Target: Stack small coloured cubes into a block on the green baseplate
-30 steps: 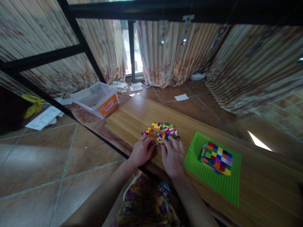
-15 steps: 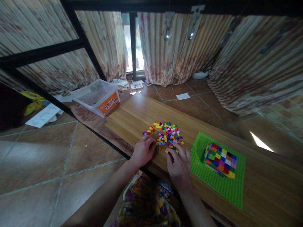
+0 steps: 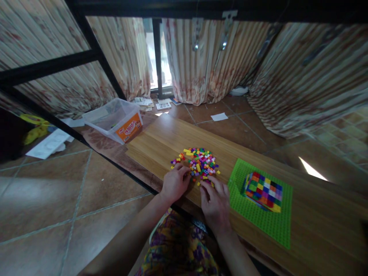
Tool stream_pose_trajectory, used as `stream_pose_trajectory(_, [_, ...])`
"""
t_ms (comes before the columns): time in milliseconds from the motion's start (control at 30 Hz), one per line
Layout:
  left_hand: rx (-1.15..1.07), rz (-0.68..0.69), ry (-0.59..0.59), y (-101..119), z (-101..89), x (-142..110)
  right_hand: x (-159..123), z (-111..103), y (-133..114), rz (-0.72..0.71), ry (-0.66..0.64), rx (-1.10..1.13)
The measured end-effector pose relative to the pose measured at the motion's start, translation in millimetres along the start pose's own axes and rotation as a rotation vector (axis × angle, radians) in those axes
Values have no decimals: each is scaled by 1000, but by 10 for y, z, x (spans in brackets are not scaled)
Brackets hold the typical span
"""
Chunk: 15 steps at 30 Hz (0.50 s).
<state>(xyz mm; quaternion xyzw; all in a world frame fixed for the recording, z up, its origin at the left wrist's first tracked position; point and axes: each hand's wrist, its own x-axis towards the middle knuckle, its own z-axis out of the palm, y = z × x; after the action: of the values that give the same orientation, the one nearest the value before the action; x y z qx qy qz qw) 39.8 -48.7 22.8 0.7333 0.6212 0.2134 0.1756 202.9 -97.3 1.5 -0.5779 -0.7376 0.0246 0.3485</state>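
A pile of small coloured bricks [image 3: 199, 161] lies on a wooden board [image 3: 161, 140]. My left hand [image 3: 174, 184] rests at the pile's near left edge with its fingers curled. My right hand [image 3: 215, 201] lies just below the pile, fingers bent, the fingertips touching loose bricks at the pile's near edge. Whether either hand holds a brick is hidden. To the right a green baseplate [image 3: 273, 224] carries a multicoloured brick block [image 3: 263, 190].
A clear plastic tub with an orange label [image 3: 115, 120] stands at the board's far left end. Papers [image 3: 219, 117] lie on the tiled floor near striped curtains [image 3: 201, 65]. A black metal frame [image 3: 57, 67] runs overhead and down the left.
My right hand drew back from on top of the pile to its near edge. My left hand stayed about where it was. The view shifted slightly.
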Motion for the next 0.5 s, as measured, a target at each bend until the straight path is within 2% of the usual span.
stream_pose_trajectory(133, [-50,-1,32,-11,-15,-11,-1,-27,-12,21,19,24])
stream_pose_trajectory(267, [-236,69,64,-24,-67,-56,68,-83,-95,98,31,160])
stream_pose_trajectory(400, [-331,187,60,15,-97,-94,203,-105,-226,332,14,440])
stream_pose_trajectory(500, [-380,221,58,61,-99,-86,292,-62,-269,503,-12,635])
